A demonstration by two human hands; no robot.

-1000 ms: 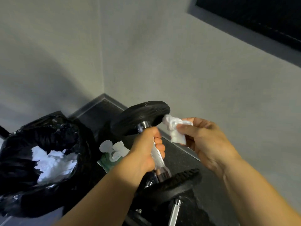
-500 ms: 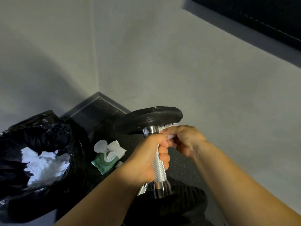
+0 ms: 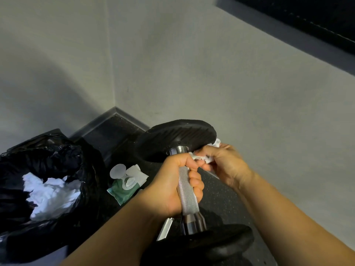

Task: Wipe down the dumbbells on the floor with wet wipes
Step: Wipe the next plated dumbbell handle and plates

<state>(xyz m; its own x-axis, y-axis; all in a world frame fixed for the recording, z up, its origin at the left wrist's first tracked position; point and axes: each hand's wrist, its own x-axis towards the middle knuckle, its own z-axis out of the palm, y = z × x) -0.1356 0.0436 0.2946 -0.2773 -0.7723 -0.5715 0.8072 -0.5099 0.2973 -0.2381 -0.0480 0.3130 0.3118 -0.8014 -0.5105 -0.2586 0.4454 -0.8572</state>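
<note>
My left hand (image 3: 172,184) grips the knurled silver handle of a dumbbell (image 3: 187,191) and holds it up almost on end, off the floor. Its upper black plate (image 3: 175,139) tilts toward the wall; the lower plate (image 3: 217,240) sits near the bottom of the view. My right hand (image 3: 223,164) pinches a crumpled white wet wipe (image 3: 204,157) and presses it against the underside of the upper plate, right beside the metal collar. Most of the wipe is hidden under my fingers.
A black rubbish bag (image 3: 44,189) holding several used white wipes stands open at the left. A green wet-wipe pack (image 3: 124,186) with its lid flipped open lies on the dark floor beside it. Another silver bar end (image 3: 166,228) shows below. Grey walls meet in the corner behind.
The right hand moved the wipe from open air in front of the plate to under the upper plate by the collar. The dumbbell was tilted more upright.
</note>
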